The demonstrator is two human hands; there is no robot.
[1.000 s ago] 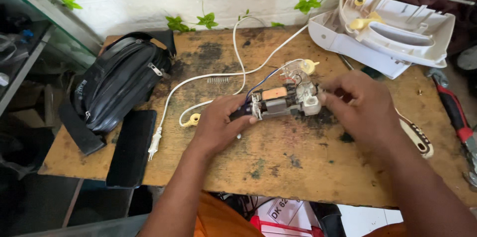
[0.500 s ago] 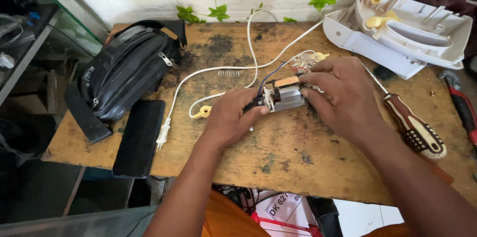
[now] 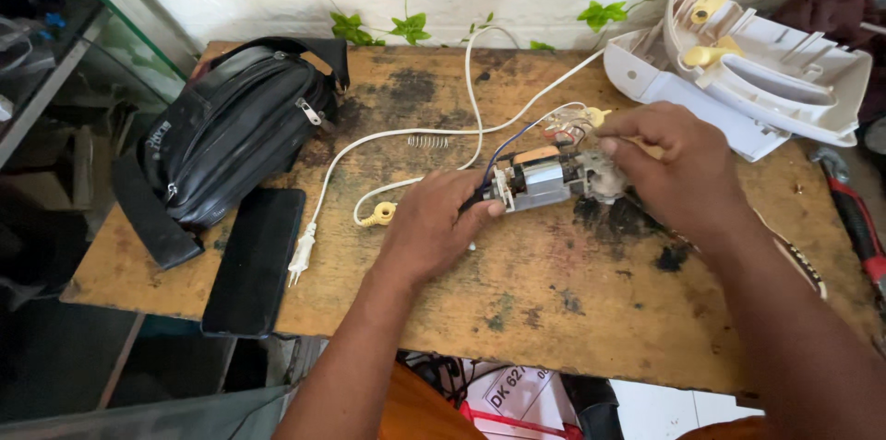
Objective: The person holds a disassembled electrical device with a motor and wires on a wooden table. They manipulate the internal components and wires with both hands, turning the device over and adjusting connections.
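1. A person's left hand [image 3: 434, 223] is clamped on the near end of a small electric motor [image 3: 540, 177], thumb pressed to its end plate, pinning it to the worn wooden surface [image 3: 554, 311].
2. The right hand [image 3: 678, 172] is closed over the motor's far end, fingers curled on the greyish gear-end piece; a second ago that hand sat lower, beside the motor rather than on top of it.
3. The motor has barely shifted between the hands, which suggests the work has moved from steadying the part to working its far end.
4. Thin coloured wires [image 3: 554, 126] loop up just beyond the right hand's fingertips, and a white power cord [image 3: 388, 140] trails away past the left hand to its plug [image 3: 300, 260].
5. Beyond the right hand lies an opened white plastic housing [image 3: 738, 80]; well left of the left hand sit a black bag [image 3: 231, 136] and a dark phone [image 3: 254, 260].
6. A red-handled tool [image 3: 858, 223] rests outside the right forearm.
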